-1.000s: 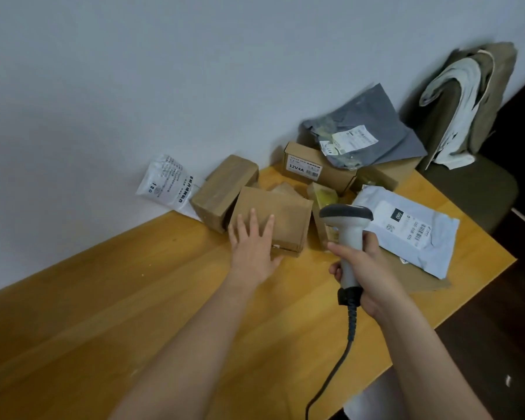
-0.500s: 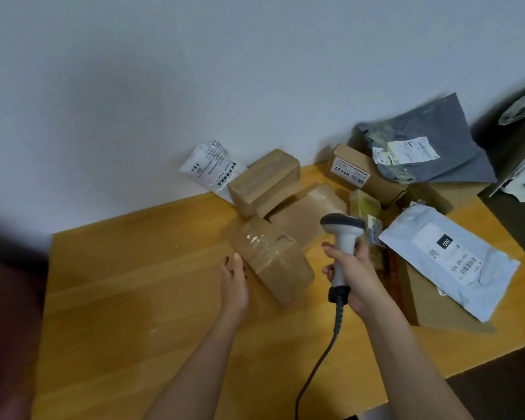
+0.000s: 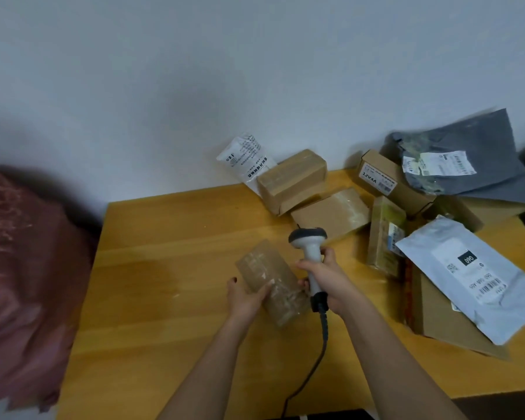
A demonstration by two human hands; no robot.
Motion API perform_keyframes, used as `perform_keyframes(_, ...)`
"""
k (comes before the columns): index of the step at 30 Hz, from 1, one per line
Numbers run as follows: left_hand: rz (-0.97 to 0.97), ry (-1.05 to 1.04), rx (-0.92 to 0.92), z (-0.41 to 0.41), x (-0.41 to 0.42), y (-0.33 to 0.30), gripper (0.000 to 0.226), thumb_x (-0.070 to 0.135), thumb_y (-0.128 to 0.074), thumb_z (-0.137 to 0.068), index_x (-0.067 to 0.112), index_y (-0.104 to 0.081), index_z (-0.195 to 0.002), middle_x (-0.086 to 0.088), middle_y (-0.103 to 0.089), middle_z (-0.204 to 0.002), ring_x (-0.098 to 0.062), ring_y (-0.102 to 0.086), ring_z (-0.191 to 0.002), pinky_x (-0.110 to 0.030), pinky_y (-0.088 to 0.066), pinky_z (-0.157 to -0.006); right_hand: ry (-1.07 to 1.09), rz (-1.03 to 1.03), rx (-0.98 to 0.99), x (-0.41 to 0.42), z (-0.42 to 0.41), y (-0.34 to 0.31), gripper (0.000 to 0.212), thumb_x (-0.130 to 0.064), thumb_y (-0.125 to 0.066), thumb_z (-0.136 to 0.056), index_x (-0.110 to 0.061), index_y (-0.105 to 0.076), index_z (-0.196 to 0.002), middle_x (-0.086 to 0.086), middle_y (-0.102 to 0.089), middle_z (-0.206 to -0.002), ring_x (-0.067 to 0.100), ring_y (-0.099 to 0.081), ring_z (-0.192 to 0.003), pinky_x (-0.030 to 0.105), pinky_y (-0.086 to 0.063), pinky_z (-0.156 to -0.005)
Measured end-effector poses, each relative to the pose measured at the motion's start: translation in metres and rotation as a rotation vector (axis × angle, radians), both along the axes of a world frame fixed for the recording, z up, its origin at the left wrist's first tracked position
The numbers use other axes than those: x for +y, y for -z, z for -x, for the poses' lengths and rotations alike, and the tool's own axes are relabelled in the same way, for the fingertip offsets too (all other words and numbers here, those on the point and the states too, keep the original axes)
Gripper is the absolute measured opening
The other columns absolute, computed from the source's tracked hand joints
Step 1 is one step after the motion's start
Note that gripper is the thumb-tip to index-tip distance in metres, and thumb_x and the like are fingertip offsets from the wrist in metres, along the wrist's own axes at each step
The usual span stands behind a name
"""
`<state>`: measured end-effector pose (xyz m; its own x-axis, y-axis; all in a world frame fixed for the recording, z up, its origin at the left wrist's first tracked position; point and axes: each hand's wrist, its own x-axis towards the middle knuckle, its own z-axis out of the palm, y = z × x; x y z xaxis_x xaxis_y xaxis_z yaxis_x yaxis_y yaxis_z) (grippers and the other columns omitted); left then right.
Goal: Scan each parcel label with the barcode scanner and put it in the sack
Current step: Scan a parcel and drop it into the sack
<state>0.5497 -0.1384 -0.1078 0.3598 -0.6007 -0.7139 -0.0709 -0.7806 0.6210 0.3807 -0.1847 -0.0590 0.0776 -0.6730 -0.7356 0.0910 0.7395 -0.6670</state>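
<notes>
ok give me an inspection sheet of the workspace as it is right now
surface: wooden table, against a pale wall
job's things: taped brown parcel held by the left hand; barcode scanner gripped upright by the right hand; reddish sack left of the table, blurred
clutter: brown boxes, box marked 12V4A, grey mailer, white mailer, white pouch piled at the right and rear
cables: black scanner cable runs to the near edge
surroundings: nothing seen beyond the wall
</notes>
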Motion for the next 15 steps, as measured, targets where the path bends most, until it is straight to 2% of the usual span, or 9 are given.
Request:
perform_keyframes(2,-0.028,-0.015,0.053,0.004,0.004,0.000,0.096,0.044,-0.077,-0.080,0.016,-0.016,-0.149,-0.011,-0.046,-0.140,-0.030,-0.054,-0.119,-0.044,-0.052,-0.090,-0.008,-0.016,0.032,0.000,0.006,0.000,0.052,-0.014,-0.067,-0.093,-0.028,-0.031,-0.129,0.015,-0.055,-0.107,0.013,-0.061,-0.048,0.026,-0.051,-0.048)
perform_keyframes(4,-0.043,-0.052,0.133,0.008,0.006,-0.001,0.073,0.042,-0.071,-0.087,0.018,-0.027,-0.140,-0.007,-0.052,-0.130,-0.026,-0.060,-0.106,-0.038,-0.054,-0.075,-0.031,-0.046,0.043,0.004,0.011,0.000,0.054,-0.014,-0.065,-0.094,-0.028,-0.029,-0.132,0.016,-0.054,-0.110,0.017,-0.061,-0.055,0.026,-0.051,-0.048)
perform_keyframes(6,-0.007,-0.114,0.172,0.008,0.008,0.005,0.052,0.037,-0.062,-0.094,0.018,-0.034,-0.133,-0.006,-0.055,-0.123,-0.024,-0.062,-0.099,-0.033,-0.053,-0.067,-0.087,-0.040,0.052,0.010,0.009,-0.001,0.056,-0.014,-0.065,-0.094,-0.024,-0.029,-0.135,0.016,-0.054,-0.108,0.019,-0.060,-0.064,0.024,-0.051,-0.049)
perform_keyframes(9,0.033,-0.299,0.175,-0.003,0.013,0.012,0.033,0.030,-0.048,-0.102,0.014,-0.044,-0.131,-0.007,-0.057,-0.120,-0.027,-0.059,-0.102,-0.040,-0.054,-0.075,-0.159,-0.004,-0.003,0.016,-0.001,-0.004,0.061,-0.011,-0.072,-0.088,-0.024,-0.032,-0.133,0.017,-0.058,-0.111,0.018,-0.061,-0.063,0.024,-0.050,-0.050)
perform_keyframes(11,0.003,-0.464,0.161,-0.013,0.023,0.015,0.033,0.031,-0.041,-0.104,0.012,-0.052,-0.128,-0.013,-0.061,-0.122,-0.033,-0.059,-0.105,-0.045,-0.054,-0.082,-0.191,0.004,-0.081,0.017,-0.008,-0.008,0.066,-0.009,-0.077,-0.083,-0.026,-0.034,-0.130,0.020,-0.062,-0.116,0.018,-0.062,-0.061,0.026,-0.051,-0.053)
perform_keyframes(15,0.012,-0.612,0.446,-0.023,0.051,0.008,0.052,0.069,-0.039,-0.093,0.022,-0.061,-0.100,-0.011,-0.068,-0.099,-0.030,-0.064,-0.091,-0.038,-0.053,-0.066,-0.241,0.071,-0.012,0.014,-0.017,-0.017,0.052,-0.010,-0.071,-0.089,-0.025,-0.038,-0.126,0.014,-0.062,-0.098,0.012,-0.062,-0.050,0.025,-0.050,-0.049)
